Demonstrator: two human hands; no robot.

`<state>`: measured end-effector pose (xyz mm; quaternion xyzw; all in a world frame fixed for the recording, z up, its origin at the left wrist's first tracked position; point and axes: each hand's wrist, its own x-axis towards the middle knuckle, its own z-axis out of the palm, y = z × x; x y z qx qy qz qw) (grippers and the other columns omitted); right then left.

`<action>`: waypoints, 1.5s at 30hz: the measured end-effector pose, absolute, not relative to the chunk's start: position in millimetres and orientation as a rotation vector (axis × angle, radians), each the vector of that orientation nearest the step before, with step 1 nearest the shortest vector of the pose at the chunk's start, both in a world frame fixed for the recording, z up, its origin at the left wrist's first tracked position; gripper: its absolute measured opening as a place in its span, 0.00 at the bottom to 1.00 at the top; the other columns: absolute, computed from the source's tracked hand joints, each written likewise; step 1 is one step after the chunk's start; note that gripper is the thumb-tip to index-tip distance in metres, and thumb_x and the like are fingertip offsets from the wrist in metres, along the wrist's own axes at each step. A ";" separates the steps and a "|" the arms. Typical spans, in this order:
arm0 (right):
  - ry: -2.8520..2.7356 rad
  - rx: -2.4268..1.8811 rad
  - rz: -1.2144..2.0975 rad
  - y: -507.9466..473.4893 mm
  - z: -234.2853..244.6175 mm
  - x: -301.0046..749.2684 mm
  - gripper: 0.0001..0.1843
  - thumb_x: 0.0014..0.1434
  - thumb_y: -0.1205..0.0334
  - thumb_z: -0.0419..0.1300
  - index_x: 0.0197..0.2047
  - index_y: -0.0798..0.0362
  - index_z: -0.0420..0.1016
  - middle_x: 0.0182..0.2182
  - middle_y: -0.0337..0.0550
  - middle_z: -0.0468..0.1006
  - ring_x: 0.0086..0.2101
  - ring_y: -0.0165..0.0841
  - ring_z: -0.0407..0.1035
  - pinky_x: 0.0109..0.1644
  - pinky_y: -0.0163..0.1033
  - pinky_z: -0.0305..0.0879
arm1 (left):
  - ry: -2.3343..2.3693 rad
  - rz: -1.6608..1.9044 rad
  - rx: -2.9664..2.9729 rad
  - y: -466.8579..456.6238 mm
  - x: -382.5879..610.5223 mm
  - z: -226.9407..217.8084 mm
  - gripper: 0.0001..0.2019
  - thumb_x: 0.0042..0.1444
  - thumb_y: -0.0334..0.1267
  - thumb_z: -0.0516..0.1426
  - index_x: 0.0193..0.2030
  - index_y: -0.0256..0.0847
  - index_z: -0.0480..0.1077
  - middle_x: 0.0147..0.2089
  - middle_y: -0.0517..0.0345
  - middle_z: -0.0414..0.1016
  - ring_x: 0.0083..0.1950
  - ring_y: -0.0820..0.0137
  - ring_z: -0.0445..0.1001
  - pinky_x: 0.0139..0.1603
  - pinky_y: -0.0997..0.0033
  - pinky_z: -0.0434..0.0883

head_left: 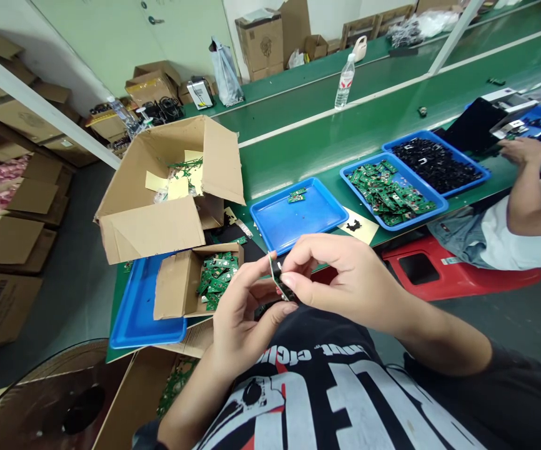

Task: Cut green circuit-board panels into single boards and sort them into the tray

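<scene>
Gripping a small green circuit board (277, 272) by its ends, the left hand (242, 315) held it tilted in front of the black T-shirt (315, 328); a black part (277, 267) showed on its face, where the right hand (345, 275) pinched too. Beyond lay a blue tray (315, 212).

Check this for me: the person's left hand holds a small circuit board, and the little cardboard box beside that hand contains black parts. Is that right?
Not quite: the head view shows green circuit boards in the little cardboard box, not black parts. The left hand beside it does hold a small circuit board.
</scene>
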<state>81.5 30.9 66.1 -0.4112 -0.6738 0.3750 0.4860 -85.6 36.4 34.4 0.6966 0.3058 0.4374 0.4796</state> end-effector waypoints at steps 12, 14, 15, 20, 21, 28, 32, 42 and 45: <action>-1.810 -1.233 0.213 34.6 53.5 75.7 0.11 0.56 0.64 0.52 0.23 0.55 0.67 0.21 0.40 0.69 0.24 0.27 0.63 0.29 0.32 0.59 | 0.698 0.965 1.447 38.6 -83.8 30.7 0.19 0.47 0.29 0.59 0.47 0.45 0.64 0.44 0.56 0.69 0.41 0.70 0.73 0.39 0.72 0.73; -1.823 -1.285 0.193 37.2 51.5 81.2 0.13 0.56 0.59 0.53 0.22 0.55 0.67 0.21 0.40 0.69 0.24 0.27 0.63 0.29 0.33 0.59 | 0.700 0.899 1.326 38.8 -83.3 33.0 0.17 0.48 0.30 0.59 0.46 0.44 0.64 0.43 0.55 0.70 0.39 0.69 0.74 0.36 0.72 0.74; -1.833 -1.290 0.215 38.6 51.2 84.3 0.13 0.56 0.58 0.54 0.23 0.56 0.68 0.21 0.40 0.69 0.24 0.28 0.63 0.29 0.33 0.59 | 0.702 0.869 1.262 38.9 -83.2 33.7 0.17 0.48 0.31 0.59 0.46 0.44 0.64 0.43 0.55 0.70 0.38 0.68 0.75 0.34 0.71 0.74; -1.879 -1.116 0.406 44.2 50.2 93.6 0.10 0.58 0.62 0.52 0.38 0.56 0.71 0.33 0.44 0.75 0.34 0.30 0.68 0.38 0.35 0.64 | 0.638 0.776 1.028 39.5 -83.7 30.5 0.18 0.47 0.35 0.60 0.46 0.41 0.64 0.42 0.53 0.71 0.34 0.66 0.76 0.29 0.73 0.73; -1.890 -1.079 0.426 45.2 48.7 93.2 0.11 0.58 0.62 0.52 0.40 0.57 0.71 0.35 0.46 0.75 0.36 0.30 0.68 0.39 0.36 0.65 | 0.621 0.765 0.998 39.4 -83.7 29.4 0.18 0.46 0.36 0.61 0.45 0.41 0.64 0.41 0.53 0.71 0.34 0.66 0.76 0.29 0.73 0.73; -1.888 -0.945 0.292 55.8 19.4 83.6 0.11 0.59 0.63 0.50 0.33 0.57 0.73 0.29 0.45 0.76 0.32 0.30 0.68 0.38 0.35 0.65 | 0.594 0.695 0.774 39.6 -77.4 26.7 0.16 0.43 0.37 0.63 0.39 0.37 0.66 0.37 0.55 0.72 0.28 0.69 0.76 0.22 0.79 0.72; -1.871 -1.031 0.319 65.6 -13.6 83.7 0.16 0.61 0.61 0.47 0.28 0.56 0.72 0.24 0.43 0.74 0.28 0.29 0.66 0.34 0.34 0.62 | 0.681 0.683 0.526 45.8 -67.8 12.7 0.13 0.46 0.35 0.61 0.39 0.36 0.66 0.32 0.59 0.73 0.27 0.76 0.75 0.24 0.84 0.72; -1.417 -1.586 0.584 76.4 -158.0 121.3 0.26 0.57 0.47 0.44 0.20 0.55 0.69 0.17 0.42 0.70 0.21 0.31 0.64 0.27 0.35 0.60 | 1.020 0.593 0.152 62.2 -53.5 -62.3 0.14 0.55 0.40 0.53 0.45 0.33 0.63 0.34 0.49 0.75 0.27 0.72 0.75 0.25 0.79 0.71; -1.093 -1.740 0.684 86.1 -194.6 171.9 0.26 0.47 0.40 0.50 0.19 0.55 0.69 0.14 0.43 0.69 0.19 0.34 0.65 0.24 0.37 0.61 | 1.128 0.671 0.158 61.7 -64.8 -78.8 0.13 0.53 0.38 0.54 0.44 0.34 0.65 0.31 0.52 0.75 0.24 0.74 0.74 0.23 0.80 0.69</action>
